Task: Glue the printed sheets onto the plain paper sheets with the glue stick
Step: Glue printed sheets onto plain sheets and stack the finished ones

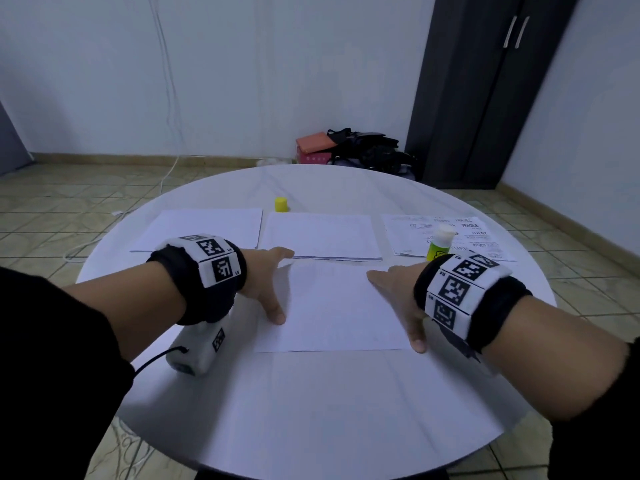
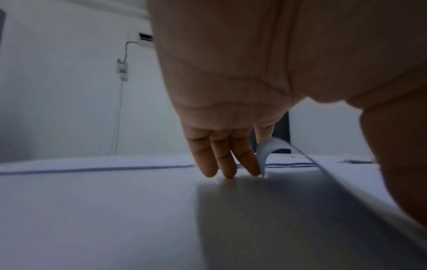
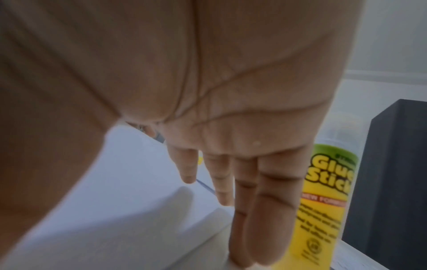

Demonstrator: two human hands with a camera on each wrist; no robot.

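Note:
A white sheet point(image 1: 332, 306) lies in the middle of the round table, blank side up. My left hand point(image 1: 273, 285) rests on its left edge with straight fingers point(image 2: 221, 160), and the far left corner point(image 2: 265, 151) curls up beside them. My right hand point(image 1: 398, 303) lies flat on the right edge, fingers point(image 3: 254, 210) straight. The uncapped glue stick point(image 1: 438, 244) point(image 3: 323, 201) stands upright just beyond my right wrist, on the printed stack point(image 1: 481, 237). Its yellow cap point(image 1: 281, 204) stands further back. A plain stack point(image 1: 322, 235) lies behind the sheet.
Another stack of plain paper point(image 1: 201, 226) lies at the back left. The white table point(image 1: 311, 410) has bare surface near me. A dark cabinet point(image 1: 485, 91) and bags point(image 1: 360, 147) stand on the floor beyond the table.

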